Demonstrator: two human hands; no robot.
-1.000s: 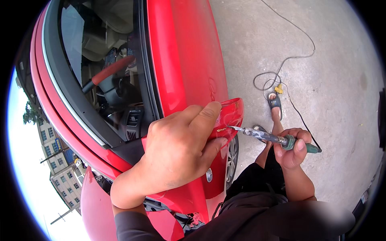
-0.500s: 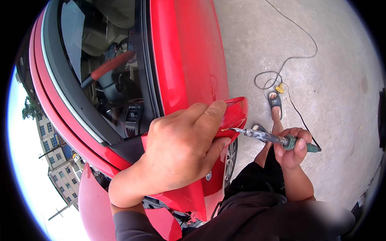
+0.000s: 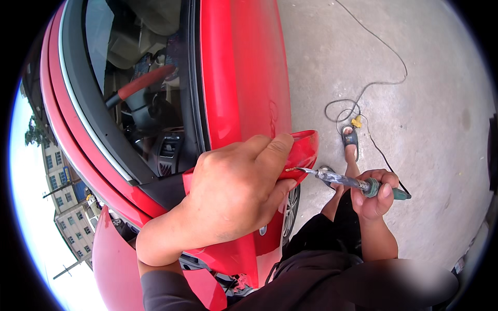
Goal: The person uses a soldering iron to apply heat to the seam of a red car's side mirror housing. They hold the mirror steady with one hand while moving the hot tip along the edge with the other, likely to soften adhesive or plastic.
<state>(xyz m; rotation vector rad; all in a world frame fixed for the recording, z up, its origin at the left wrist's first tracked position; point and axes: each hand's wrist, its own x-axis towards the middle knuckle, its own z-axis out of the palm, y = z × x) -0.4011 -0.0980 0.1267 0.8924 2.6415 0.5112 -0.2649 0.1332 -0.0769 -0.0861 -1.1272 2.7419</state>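
My left hand [image 3: 238,186] is closed around the red side mirror housing [image 3: 305,150] of a red car, its fingers and thumb spanning the near part of the shell. My right hand [image 3: 376,194] grips the green handle of a soldering iron [image 3: 340,179]. The iron's narrow metal tip points left and meets the housing in the gap between my left thumb and index finger. Whether the tip presses in or only rests there is hard to see. Scuff marks show on the housing's outer end. My left palm hides much of the housing's inner side.
Behind the mirror runs the car door [image 3: 244,78], under a side window with a red-rimmed steering wheel [image 3: 140,85] inside. A dark cable [image 3: 371,85] loops over the concrete floor [image 3: 436,129], beside a yellow connector [image 3: 356,122] and my sandalled foot [image 3: 349,136]. An open red panel [image 3: 116,259] stands lower left.
The whole view has shifted slightly. Both hands keep their grips, and the iron's tip stays at nearly the same spot on the housing.
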